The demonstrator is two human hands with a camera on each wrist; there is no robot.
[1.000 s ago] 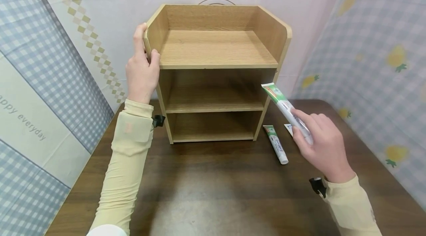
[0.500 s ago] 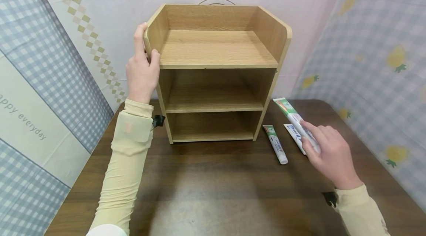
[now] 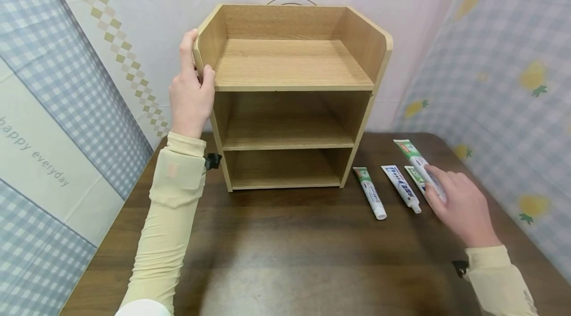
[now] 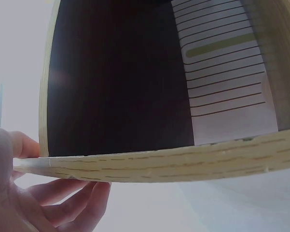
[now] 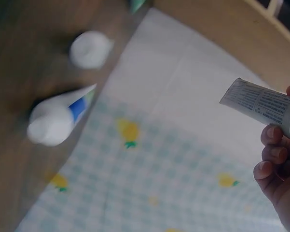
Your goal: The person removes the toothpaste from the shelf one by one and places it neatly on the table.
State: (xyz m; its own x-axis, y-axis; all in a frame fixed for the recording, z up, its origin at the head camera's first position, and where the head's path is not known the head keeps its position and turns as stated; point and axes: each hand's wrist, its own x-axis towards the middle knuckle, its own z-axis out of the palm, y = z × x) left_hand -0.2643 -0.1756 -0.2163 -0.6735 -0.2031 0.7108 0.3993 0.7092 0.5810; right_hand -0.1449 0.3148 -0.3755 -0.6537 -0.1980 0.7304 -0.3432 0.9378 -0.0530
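Note:
A three-level wooden shelf [image 3: 290, 66] stands at the back of a dark table [image 3: 285, 251]. My left hand [image 3: 197, 61] grips the top of its left side panel, thumb inside and fingers outside; the left wrist view shows the panel edge [image 4: 159, 162] above my fingers [image 4: 67, 203]. Low over the table at the right, my right hand [image 3: 441, 189] holds a green-and-white toothpaste tube [image 3: 416, 160], which also appears in the right wrist view as the tube [image 5: 260, 106] under curled fingers [image 5: 275, 150]. I cannot tell whether it touches the table.
Beside the shelf's right foot lie a green-white tube [image 3: 370, 192] and a blue-white tube [image 3: 401, 188]. Another green tube [image 3: 412, 176] shows partly under the held one. Patterned cloth walls close in left, back and right. All shelf levels hold nothing.
My right hand has carried the tube down and to the right, from shelf height to just above the table beside the lying tubes. The left hand has stayed on the panel.

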